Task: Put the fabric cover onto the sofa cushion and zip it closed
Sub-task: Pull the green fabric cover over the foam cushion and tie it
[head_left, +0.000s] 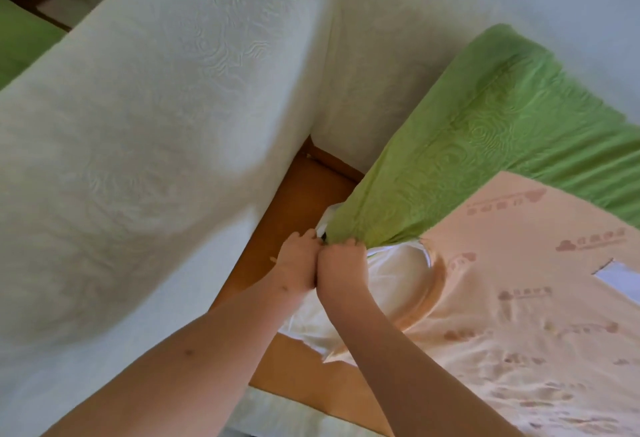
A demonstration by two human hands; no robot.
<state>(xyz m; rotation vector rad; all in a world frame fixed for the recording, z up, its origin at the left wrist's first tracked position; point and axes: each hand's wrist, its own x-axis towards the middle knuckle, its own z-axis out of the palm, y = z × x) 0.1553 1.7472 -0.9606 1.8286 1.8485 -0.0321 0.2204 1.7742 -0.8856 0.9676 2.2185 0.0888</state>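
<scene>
Both forearms reach in from the bottom edge. The left hand [297, 263] and right hand [343, 267] are knuckle to knuckle, fingers curled tight, both pinching the bunched corner of the green fabric cover [485, 131]. The cover is stretched over the far part of the sofa cushion [398, 275], whose white near corner is bare beside a peach printed layer [519, 315]. Below is the wooden sofa base [304, 190], and beyond it the white sofa arm [138, 131].

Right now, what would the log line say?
left grip: holds green cover corner | right grip: grips same corner | white cushion: still showing at corner
</scene>
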